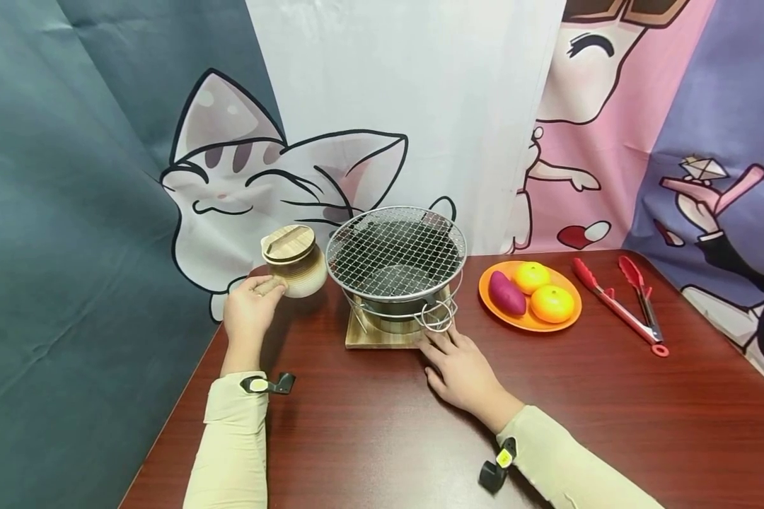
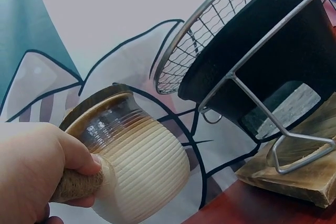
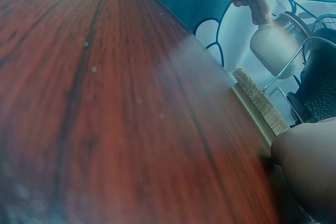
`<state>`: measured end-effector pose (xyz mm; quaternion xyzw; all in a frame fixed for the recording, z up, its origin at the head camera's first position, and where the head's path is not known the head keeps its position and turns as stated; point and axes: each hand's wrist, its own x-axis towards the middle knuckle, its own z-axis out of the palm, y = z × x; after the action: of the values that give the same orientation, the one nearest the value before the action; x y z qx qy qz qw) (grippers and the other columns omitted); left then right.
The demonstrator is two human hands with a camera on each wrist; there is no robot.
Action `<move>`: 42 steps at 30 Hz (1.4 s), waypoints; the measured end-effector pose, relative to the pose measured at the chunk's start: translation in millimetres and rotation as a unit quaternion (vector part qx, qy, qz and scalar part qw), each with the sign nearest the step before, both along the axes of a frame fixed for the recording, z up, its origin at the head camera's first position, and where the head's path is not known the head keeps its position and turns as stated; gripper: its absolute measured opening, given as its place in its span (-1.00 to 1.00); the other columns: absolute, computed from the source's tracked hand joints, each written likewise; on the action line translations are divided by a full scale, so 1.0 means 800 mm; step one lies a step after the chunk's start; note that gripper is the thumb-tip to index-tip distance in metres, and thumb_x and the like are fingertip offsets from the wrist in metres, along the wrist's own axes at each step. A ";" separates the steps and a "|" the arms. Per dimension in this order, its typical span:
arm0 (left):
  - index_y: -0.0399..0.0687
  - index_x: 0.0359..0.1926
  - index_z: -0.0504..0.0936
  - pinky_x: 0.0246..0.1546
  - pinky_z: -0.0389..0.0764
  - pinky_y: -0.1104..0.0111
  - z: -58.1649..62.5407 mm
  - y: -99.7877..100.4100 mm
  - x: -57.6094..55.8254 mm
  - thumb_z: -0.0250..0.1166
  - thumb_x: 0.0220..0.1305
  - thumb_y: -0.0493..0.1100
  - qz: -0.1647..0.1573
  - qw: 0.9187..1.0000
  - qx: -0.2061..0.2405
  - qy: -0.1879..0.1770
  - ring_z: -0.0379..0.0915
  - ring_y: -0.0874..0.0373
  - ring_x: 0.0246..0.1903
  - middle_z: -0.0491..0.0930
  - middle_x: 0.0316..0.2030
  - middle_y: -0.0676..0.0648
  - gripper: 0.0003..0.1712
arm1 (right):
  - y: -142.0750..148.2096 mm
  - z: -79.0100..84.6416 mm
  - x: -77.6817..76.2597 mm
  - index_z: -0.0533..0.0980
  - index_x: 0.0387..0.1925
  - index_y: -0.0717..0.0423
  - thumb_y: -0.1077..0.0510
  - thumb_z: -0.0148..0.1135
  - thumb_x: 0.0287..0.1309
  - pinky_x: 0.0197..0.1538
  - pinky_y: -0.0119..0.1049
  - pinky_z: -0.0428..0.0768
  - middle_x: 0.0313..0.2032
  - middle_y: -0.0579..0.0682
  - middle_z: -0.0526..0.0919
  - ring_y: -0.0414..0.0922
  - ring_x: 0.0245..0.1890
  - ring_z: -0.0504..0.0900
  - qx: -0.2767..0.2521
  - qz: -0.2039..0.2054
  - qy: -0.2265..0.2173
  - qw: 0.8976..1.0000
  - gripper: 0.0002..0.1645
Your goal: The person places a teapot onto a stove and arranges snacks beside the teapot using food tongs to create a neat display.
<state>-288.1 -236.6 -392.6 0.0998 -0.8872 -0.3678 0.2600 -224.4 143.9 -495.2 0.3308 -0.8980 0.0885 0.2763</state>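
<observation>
My left hand grips the twine-wrapped handle of a ribbed ceramic pot with a brown glazed neck and a wooden lid. The pot appears raised off the table, left of a black grill stove. A round wire mesh covers the stove, which stands in a wire frame on a wooden board. My right hand touches the board's front right edge, fingers stretched forward. Those fingertips are partly hidden in the right wrist view.
Right of the stove lies an orange plate with a purple sweet potato and two oranges. Farther right are red-handled tongs, spread apart. A cartoon-printed cloth hangs behind the dark red table.
</observation>
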 end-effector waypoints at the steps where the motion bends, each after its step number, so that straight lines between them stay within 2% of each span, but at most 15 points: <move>1: -0.05 0.01 0.76 -0.03 0.55 -0.07 0.001 0.000 0.000 0.46 0.14 0.05 0.000 1.000 0.000 0.000 0.63 -0.20 -0.01 0.73 -0.04 -0.19 -0.55 | 0.000 -0.001 0.000 0.59 0.23 0.03 0.01 0.39 0.04 0.12 0.21 0.53 0.23 0.13 0.58 0.39 0.30 0.40 -0.002 0.000 0.001 1.000 -0.34; 13: -0.07 -0.02 0.78 0.03 0.53 -0.06 0.021 0.001 -0.001 0.47 0.12 0.00 -0.011 1.000 0.000 0.016 0.62 -0.20 0.02 0.73 -0.05 -0.19 -0.58 | -0.001 0.002 0.001 0.58 0.25 0.02 0.02 0.40 0.03 0.14 0.21 0.53 0.24 0.13 0.58 0.37 0.31 0.41 0.001 0.003 -0.004 1.000 -0.32; 18: -0.06 -0.01 0.78 0.02 0.54 -0.06 0.029 0.003 0.000 0.47 0.12 0.00 -0.015 1.000 -0.005 0.011 0.62 -0.19 0.02 0.73 -0.03 -0.17 -0.59 | -0.001 0.002 0.001 0.59 0.22 0.04 0.03 0.40 0.03 0.10 0.20 0.54 0.22 0.13 0.59 0.37 0.30 0.41 -0.002 0.003 -0.001 1.000 -0.35; 30: -0.06 -0.02 0.78 0.03 0.54 -0.06 0.039 0.002 -0.004 0.45 0.13 0.02 -0.007 1.000 -0.011 0.019 0.63 -0.18 0.03 0.74 -0.04 -0.15 -0.59 | -0.001 0.001 0.001 0.59 0.22 0.01 0.02 0.38 0.05 0.10 0.20 0.53 0.22 0.12 0.59 0.36 0.31 0.40 -0.002 0.000 -0.010 1.000 -0.36; 42: -0.01 0.00 0.78 0.05 0.54 -0.05 0.053 -0.001 -0.004 0.44 0.15 0.05 0.002 1.000 -0.014 0.009 0.62 -0.16 0.05 0.73 -0.02 -0.12 -0.58 | -0.001 0.003 0.003 0.59 0.24 0.01 0.02 0.39 0.05 0.11 0.22 0.53 0.24 0.12 0.58 0.38 0.31 0.40 -0.005 -0.001 -0.011 1.000 -0.35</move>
<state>-291.1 -237.3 -350.1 0.0950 -0.8898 -0.3555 0.2699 -222.3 143.5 -493.1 0.3276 -0.9009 0.0962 0.2679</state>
